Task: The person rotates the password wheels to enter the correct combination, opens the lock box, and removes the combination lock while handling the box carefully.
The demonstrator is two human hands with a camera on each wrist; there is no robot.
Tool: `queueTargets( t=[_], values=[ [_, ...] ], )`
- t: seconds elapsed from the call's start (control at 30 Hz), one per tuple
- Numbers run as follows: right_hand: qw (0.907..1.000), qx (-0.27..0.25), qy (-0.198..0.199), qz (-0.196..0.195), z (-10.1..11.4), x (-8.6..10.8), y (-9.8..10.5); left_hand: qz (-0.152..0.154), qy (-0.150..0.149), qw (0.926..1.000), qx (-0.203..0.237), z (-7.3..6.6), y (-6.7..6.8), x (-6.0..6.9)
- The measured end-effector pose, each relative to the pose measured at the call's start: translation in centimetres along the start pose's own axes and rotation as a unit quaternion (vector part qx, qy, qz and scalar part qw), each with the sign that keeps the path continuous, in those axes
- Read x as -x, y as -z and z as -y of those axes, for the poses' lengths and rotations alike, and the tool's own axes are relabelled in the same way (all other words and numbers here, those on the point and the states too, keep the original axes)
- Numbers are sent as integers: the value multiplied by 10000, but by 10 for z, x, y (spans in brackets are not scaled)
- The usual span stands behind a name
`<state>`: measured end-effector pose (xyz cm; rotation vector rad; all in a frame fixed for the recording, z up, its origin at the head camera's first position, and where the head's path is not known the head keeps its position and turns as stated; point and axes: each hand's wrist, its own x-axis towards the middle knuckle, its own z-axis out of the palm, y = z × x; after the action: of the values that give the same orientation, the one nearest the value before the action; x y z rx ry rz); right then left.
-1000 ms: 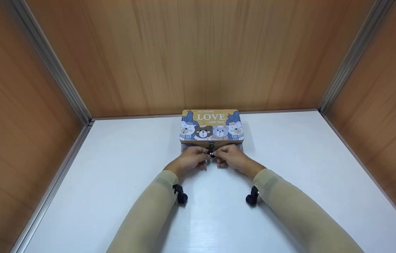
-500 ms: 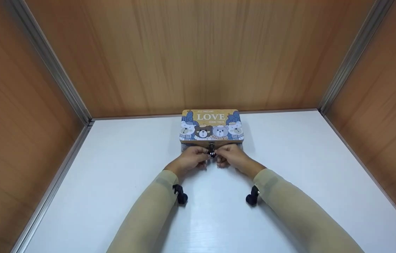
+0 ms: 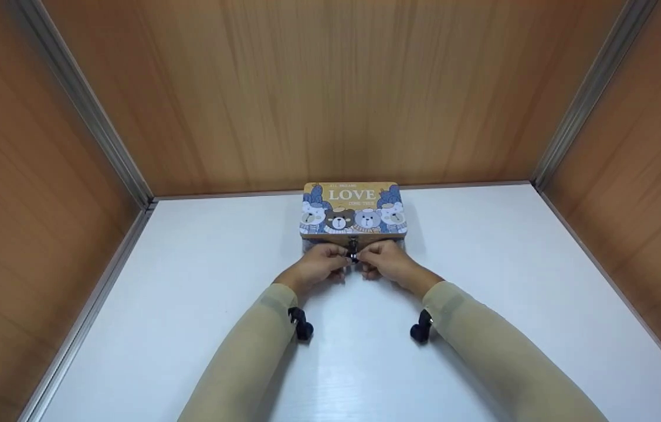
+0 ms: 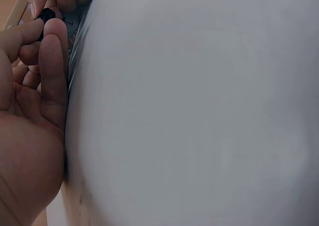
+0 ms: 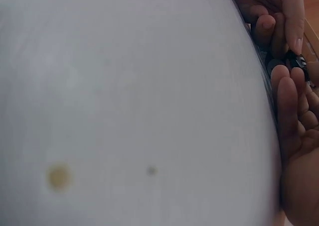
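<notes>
A tin box (image 3: 353, 208) with bears and the word LOVE on its lid stands at the back of the table, its lid down. At the latch (image 3: 353, 241) on its front sits a small black padlock (image 3: 353, 257), which has light marks on its side in the right wrist view. My left hand (image 3: 319, 262) pinches the padlock from the left between thumb and fingers. From the other side, my right hand (image 3: 392, 261) pinches it with thumb and forefinger. Fingers cover much of the padlock (image 5: 299, 61), so its shackle is hard to make out.
A white table (image 3: 236, 246) spreads around the box. Wooden panels (image 3: 330, 94) with metal corner strips enclose it at the back and both sides. Black wrist cameras (image 3: 302, 324) hang under both sleeves.
My right fingertips shift very slightly at the padlock, and the shine on it varies. Box, arms and left hand stay in place.
</notes>
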<state>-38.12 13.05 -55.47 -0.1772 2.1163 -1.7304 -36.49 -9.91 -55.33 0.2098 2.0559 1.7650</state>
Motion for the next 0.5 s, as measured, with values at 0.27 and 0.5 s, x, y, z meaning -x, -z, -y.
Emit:
queueTargets(
  t=[0.27, 0.5],
  values=[
    [9999, -150, -23, 53, 0, 0, 0, -95, 62, 9999, 60, -3, -1, 1],
    [9995, -289, -87, 80, 2, 1, 0, -145, 94, 9998, 19, -4, -2, 2]
  ],
)
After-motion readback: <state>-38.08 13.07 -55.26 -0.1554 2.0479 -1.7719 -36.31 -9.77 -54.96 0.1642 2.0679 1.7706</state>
